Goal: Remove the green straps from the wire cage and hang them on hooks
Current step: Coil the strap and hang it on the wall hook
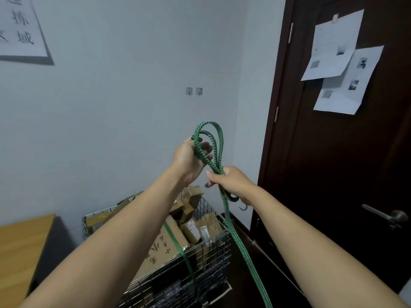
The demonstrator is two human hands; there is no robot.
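A green strap [219, 138] is gathered into loops in front of the wall. My left hand [188, 157] grips the loops near their top. My right hand [231, 181] is closed on the strap just below, and its metal end hook [243, 207] dangles under that hand. The strap's loose tail [244, 252] runs down and out at the bottom of the view. A second green strap [180, 250] still lies across the boxes in the wire cage [219, 247] below my arms. Two small wall hooks [194, 91] sit on the wall above my hands.
The cage is packed with several cardboard boxes [164, 247]. A dark wooden door [333, 152] with a lever handle [387, 215] and taped papers stands to the right. A wooden table [20, 247] is at the lower left. A framed print hangs at the upper left.
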